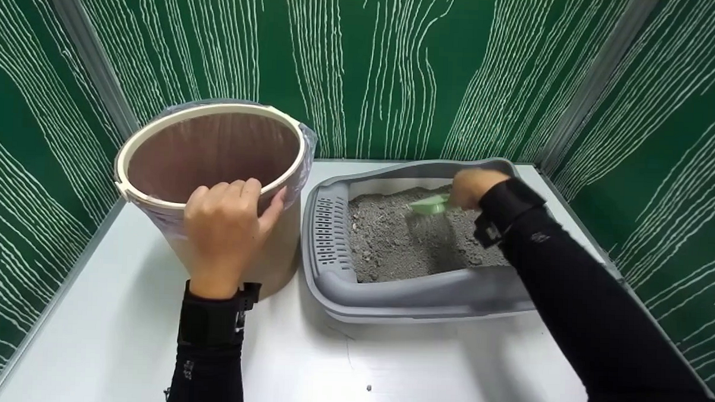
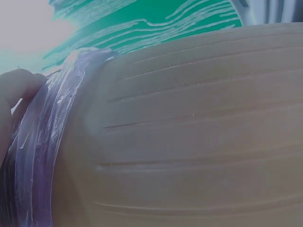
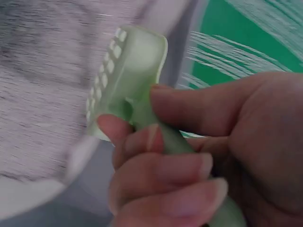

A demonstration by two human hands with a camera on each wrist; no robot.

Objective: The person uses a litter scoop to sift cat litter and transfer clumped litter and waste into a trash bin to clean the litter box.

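Note:
My right hand (image 1: 474, 187) grips the handle of a light green slotted litter scoop (image 1: 430, 204), its fingers wrapped round it in the right wrist view. The scoop (image 3: 137, 61) is raised over the grey litter box (image 1: 390, 297), and a blurred stream of grey litter (image 1: 430, 233) falls beneath it. On the left, my left hand (image 1: 223, 226) holds the near rim of a tan trash bin (image 1: 278, 252), fingers over the edge and thumb outside. A clear purplish plastic bag (image 2: 42, 146) lines the bin and folds over its rim.
Both containers stand side by side on a white table (image 1: 304, 366). Green panels (image 1: 392, 71) with white wavy lines enclose the back and sides, joined by grey metal posts (image 1: 594, 78). A small dark crumb (image 1: 369, 388) lies near the front of the table.

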